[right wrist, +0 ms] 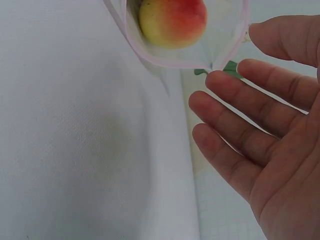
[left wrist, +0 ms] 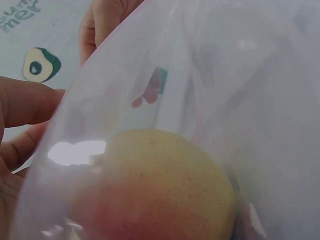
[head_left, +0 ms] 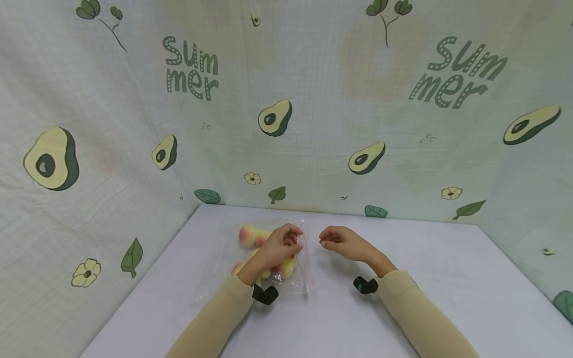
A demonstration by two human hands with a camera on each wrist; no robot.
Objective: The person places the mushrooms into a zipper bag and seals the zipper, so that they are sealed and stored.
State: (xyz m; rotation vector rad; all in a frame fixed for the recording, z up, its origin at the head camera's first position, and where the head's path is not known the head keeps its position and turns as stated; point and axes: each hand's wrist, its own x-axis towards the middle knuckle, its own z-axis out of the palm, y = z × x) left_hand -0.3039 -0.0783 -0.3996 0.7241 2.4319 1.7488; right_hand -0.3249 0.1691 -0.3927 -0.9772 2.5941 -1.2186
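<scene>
A clear zip bag (head_left: 210, 278) with a pink strip along its mouth lies on the table and contains several yellow-and-red peaches (head_left: 247, 235). My left hand (head_left: 283, 244) is over the bag near its mouth, thumb and fingers curled at the upper edge, which it appears to pinch. In the left wrist view, a peach (left wrist: 155, 190) shows close behind the plastic. The right wrist view looks into the gaping mouth, where a peach (right wrist: 174, 22) shows. My right hand (head_left: 344, 242) hovers right of the mouth, holding nothing, its fingers apart and loosely bent.
The white table (head_left: 447, 278) extends to the right of the bag. A cloth backdrop (head_left: 313, 164) printed with avocados stands behind and at both sides. Each wrist wears a black camera, such as the right wrist camera (head_left: 365, 285).
</scene>
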